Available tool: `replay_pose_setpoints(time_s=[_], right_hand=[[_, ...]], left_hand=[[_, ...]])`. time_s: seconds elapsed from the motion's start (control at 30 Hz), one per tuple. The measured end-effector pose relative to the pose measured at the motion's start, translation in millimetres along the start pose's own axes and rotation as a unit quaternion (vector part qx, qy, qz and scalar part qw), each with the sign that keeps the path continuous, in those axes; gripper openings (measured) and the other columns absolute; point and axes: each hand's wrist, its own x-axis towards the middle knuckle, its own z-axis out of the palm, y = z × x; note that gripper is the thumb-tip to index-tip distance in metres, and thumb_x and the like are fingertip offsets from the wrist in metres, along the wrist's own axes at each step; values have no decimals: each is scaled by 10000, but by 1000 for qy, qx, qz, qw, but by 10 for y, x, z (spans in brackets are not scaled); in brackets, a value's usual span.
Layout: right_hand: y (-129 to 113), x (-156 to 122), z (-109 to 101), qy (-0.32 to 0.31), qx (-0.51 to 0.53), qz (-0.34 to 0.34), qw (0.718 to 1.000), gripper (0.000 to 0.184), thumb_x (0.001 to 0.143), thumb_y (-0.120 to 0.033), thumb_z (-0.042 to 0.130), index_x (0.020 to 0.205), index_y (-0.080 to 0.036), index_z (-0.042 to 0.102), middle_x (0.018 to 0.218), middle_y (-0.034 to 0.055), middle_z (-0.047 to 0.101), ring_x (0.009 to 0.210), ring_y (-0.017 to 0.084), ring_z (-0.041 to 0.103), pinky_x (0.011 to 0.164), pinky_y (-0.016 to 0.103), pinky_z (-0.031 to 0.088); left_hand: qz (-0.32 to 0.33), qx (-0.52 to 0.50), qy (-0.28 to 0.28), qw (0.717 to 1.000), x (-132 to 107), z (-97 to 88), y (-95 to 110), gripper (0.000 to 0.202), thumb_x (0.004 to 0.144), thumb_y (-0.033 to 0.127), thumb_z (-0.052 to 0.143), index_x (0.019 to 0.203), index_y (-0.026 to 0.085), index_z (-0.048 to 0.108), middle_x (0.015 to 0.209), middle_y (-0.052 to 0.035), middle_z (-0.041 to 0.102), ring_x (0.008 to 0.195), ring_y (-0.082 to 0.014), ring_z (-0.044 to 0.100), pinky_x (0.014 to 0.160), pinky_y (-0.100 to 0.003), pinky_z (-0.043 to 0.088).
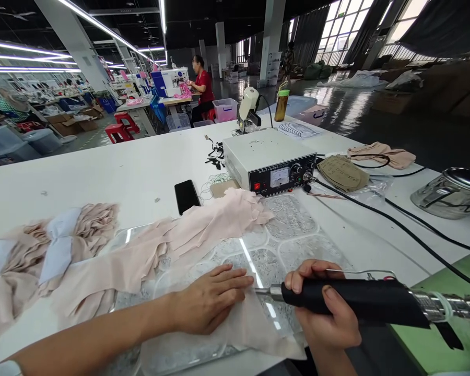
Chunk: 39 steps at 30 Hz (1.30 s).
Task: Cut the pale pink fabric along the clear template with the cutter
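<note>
My left hand (215, 300) lies flat, palm down and fingers stretched out, on a thin pale pink piece of fabric (254, 324). The fabric rests on a clear, shiny cutting mat (293, 250). Wrapped around the black handle of a handheld ultrasonic tool (348, 300) is my right hand (325, 308). The tool's narrow metal tip points left and meets the fabric close to my left fingertips; the exact contact is hidden. Behind my left hand, a loose stack of pink fabric pieces (215, 224) is spread across the mat.
A generator box (274, 156) with a dial stands behind the mat, its black cable (395, 224) running right. Nearby are a phone (187, 196), tied fabric bundles (58, 245), a glass jar (446, 193) and a green-capped bottle (282, 104). A person (203, 86) sits at a sewing machine beyond.
</note>
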Motion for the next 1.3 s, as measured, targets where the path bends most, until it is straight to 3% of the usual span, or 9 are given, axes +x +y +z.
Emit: replay_pose_setpoints(time_s=[0.1,0.23,0.5,1.3], right_hand=[[9,3,17,-12,0,8,1000,155,732,-287,543,833,-200,623,711,-3,562,459,116,542,459,305,479],[10,3,10,-21,1,13,1000,159,750,-288,536,852,-200,621,723,3,565,472,114,546,466,303,483],[-30,13,-33,-37,-11,15,999,152,793,-303,552,884,-203,622,741,-1,560,494,110,560,487,298,494],[-117,75,-41,-20,-43,7,999,150,788,-325,592,877,-206,609,726,5,551,504,119,540,487,316,487]], left_hand=[[11,-18,-25,999,39,1,-38,249,887,73,427,1115,142,499,1428,-107,477,1428,-223,270,1206,-429,194],[13,-14,-38,999,31,27,-57,222,899,72,430,1100,141,494,1425,-110,479,1426,-233,265,1213,-453,146],[-9,16,-16,1000,-7,87,-24,152,947,98,433,1077,120,510,1399,-128,506,1417,-239,287,1211,-445,165],[-15,-4,-39,999,45,48,-28,125,962,101,410,1051,123,495,1430,-143,462,1417,-245,283,1210,-457,146]])
